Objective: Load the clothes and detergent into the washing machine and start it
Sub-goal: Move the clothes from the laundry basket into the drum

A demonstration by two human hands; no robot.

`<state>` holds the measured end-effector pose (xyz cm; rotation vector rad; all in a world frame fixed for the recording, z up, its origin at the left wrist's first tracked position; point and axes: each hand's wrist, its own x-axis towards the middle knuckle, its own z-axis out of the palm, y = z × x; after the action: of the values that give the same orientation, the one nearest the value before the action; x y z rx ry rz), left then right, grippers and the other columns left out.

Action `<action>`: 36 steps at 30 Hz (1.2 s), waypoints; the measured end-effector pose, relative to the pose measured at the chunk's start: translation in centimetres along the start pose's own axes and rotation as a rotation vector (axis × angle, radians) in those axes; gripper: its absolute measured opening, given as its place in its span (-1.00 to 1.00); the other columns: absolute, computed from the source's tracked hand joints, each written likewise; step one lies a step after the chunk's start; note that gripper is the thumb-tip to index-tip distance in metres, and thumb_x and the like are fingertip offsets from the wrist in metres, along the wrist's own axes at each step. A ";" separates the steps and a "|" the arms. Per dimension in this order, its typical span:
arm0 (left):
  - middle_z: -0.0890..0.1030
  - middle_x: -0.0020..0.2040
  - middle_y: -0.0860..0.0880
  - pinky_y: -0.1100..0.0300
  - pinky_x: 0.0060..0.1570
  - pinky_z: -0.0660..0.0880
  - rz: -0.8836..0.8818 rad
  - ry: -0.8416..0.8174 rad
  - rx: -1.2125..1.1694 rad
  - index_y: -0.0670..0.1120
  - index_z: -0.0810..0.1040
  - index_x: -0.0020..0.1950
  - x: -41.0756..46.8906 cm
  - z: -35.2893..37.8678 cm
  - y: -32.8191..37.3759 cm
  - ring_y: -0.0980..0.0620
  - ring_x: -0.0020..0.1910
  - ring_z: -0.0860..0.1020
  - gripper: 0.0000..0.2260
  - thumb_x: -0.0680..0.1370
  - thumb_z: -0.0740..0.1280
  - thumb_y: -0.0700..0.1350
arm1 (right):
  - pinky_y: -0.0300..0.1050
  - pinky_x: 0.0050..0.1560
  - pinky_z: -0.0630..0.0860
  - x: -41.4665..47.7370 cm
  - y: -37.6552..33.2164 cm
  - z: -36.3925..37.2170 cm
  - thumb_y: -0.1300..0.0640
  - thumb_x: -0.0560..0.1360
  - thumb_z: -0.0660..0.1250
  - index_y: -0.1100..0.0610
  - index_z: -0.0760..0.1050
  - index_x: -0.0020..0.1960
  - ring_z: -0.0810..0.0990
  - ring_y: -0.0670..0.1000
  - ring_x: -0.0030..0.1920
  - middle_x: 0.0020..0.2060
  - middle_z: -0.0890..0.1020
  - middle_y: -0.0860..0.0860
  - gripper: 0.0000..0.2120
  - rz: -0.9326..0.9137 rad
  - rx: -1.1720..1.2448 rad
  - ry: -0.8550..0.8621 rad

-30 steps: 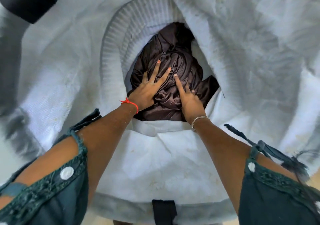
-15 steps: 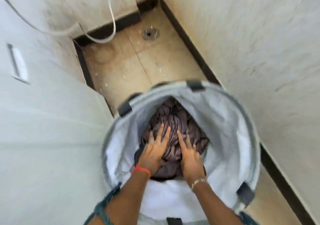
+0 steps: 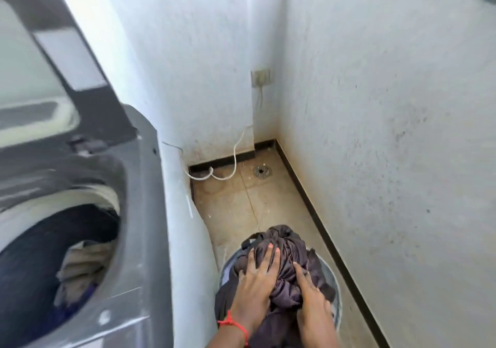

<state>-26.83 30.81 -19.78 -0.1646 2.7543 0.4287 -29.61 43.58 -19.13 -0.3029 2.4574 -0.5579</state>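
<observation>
Loading step, mid-transfer: dark brown crumpled cloth bundle sits at the mouth of the round grey fabric laundry basket, on the tiled floor just right of the grey top-load washing machine. Left hand wraps its fingers over the bundle's top and right hand digs into its side, so both grips are closed on the cloth. Next move prob. calls for a lift up & left over the rim into the open drum, w/ other clothes already inside. Thumbs, bundle underside & basket bottom are hidden; drum contents are blurred; no detergent in view.
</observation>
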 end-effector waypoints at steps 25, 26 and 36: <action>-0.26 0.42 0.18 0.39 0.37 -0.33 -0.047 0.828 -0.041 0.04 -0.29 0.44 -31.9 -29.7 -15.6 0.20 0.41 -0.31 -0.13 0.34 0.11 -0.49 | -0.04 0.38 0.27 -21.9 -35.6 -7.2 0.49 0.31 0.13 -0.17 -0.03 0.49 0.10 0.05 0.51 0.52 0.05 -0.03 -0.08 -0.831 -0.077 0.395; -0.27 0.42 0.18 0.39 0.38 -0.31 -0.079 0.818 -0.051 0.02 -0.27 0.46 -32.7 -29.5 -16.8 0.19 0.41 -0.31 -0.13 0.35 0.11 -0.49 | -0.04 0.40 0.24 -22.0 -36.8 -6.2 0.49 0.32 0.13 -0.16 -0.04 0.49 0.09 0.05 0.51 0.53 0.04 -0.03 -0.09 -0.843 -0.096 0.378; -0.22 0.42 0.21 0.26 0.44 0.07 -0.323 0.784 -0.171 0.01 -0.16 0.52 -36.7 -27.1 -27.4 0.07 0.50 -0.21 -0.16 0.39 0.12 -0.50 | 0.09 0.31 0.34 -20.1 -45.0 2.4 0.51 0.30 0.09 -0.05 0.02 0.51 0.25 0.24 0.43 0.51 0.12 0.04 -0.12 -0.971 -0.145 0.246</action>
<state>3.32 -1.47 9.98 -0.9946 3.3312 0.6061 -8.30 9.65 9.66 -1.6053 2.4587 -0.8277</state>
